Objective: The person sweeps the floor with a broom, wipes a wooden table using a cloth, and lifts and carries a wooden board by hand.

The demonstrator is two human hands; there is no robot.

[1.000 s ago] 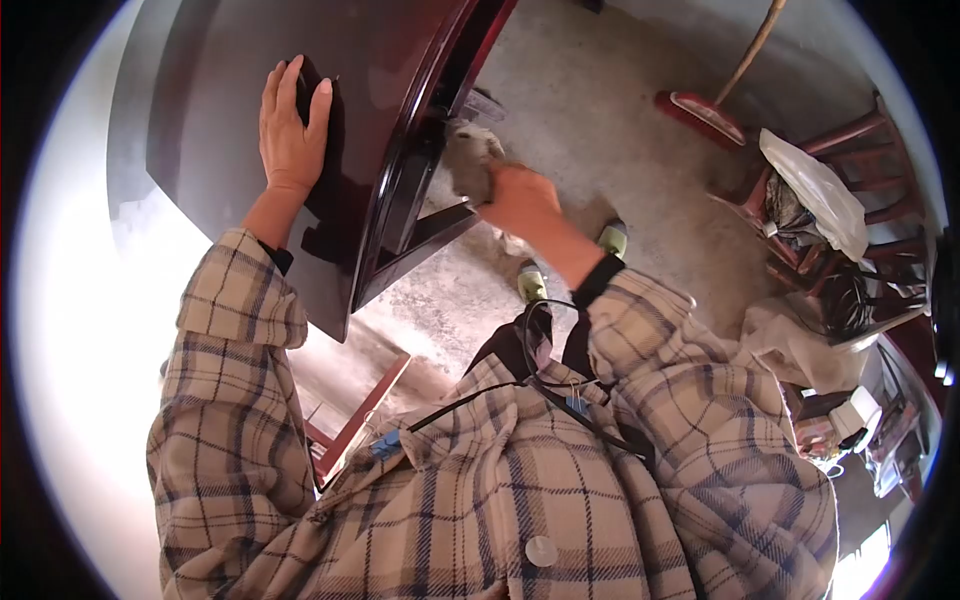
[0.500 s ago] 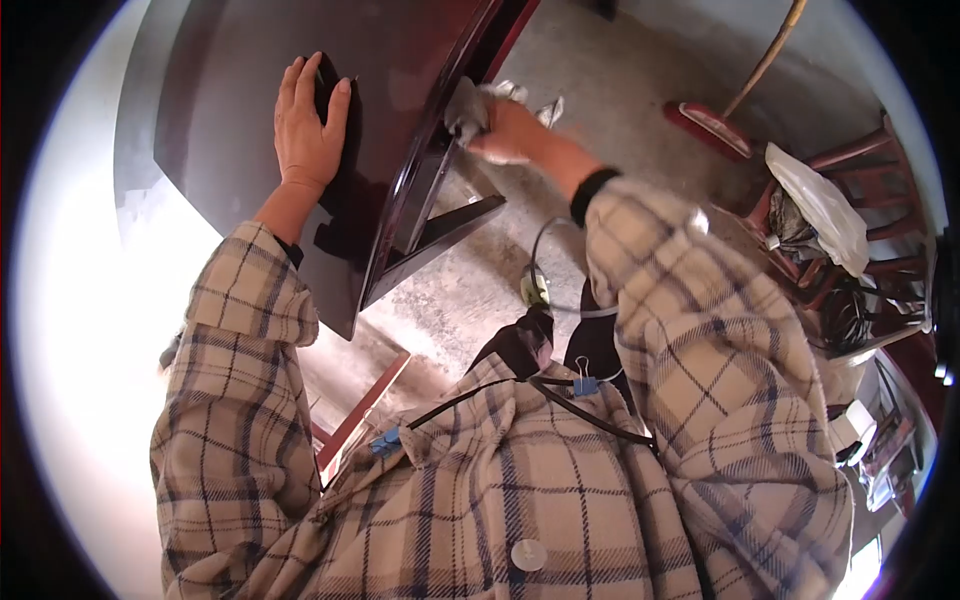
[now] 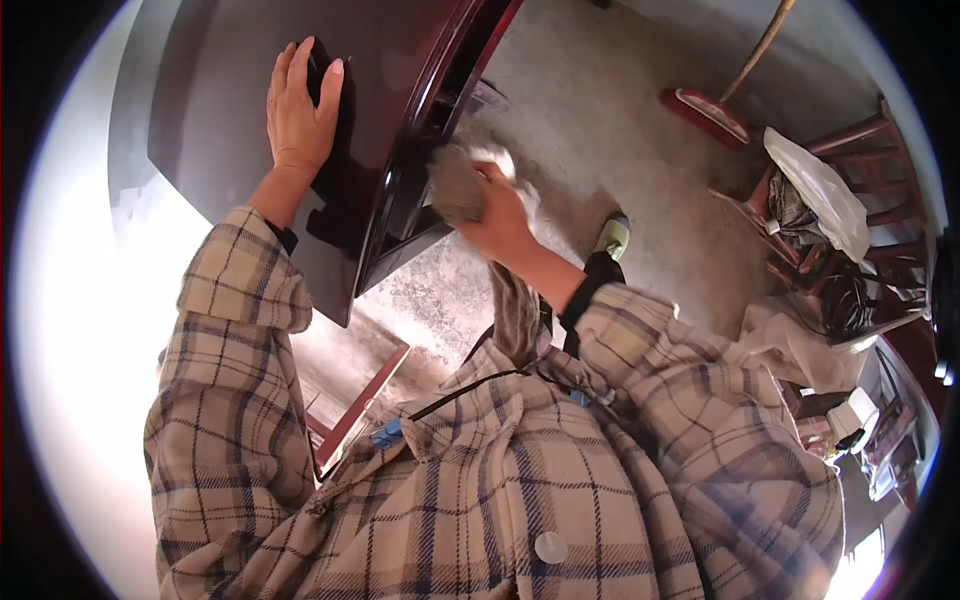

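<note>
A dark red glossy table (image 3: 220, 90) fills the upper left. My left hand (image 3: 300, 110) lies flat on its top with the fingers together and spread slightly, holding nothing. Below the table's right edge my right hand (image 3: 495, 215) grips a crumpled grey-white cloth (image 3: 458, 180) and presses it against the dark frame under the tabletop. My plaid sleeves and jacket fill the lower half of the view.
Bare concrete floor (image 3: 620, 130) lies to the right of the table. A red broom (image 3: 705, 110) with a wooden handle rests on it at the back. Red chairs (image 3: 850, 170) with a white plastic bag (image 3: 815, 190) and clutter stand at the right.
My right hand with the cloth has come down from the table's upper edge to the frame lower down. The left hand has stayed flat on the tabletop.
</note>
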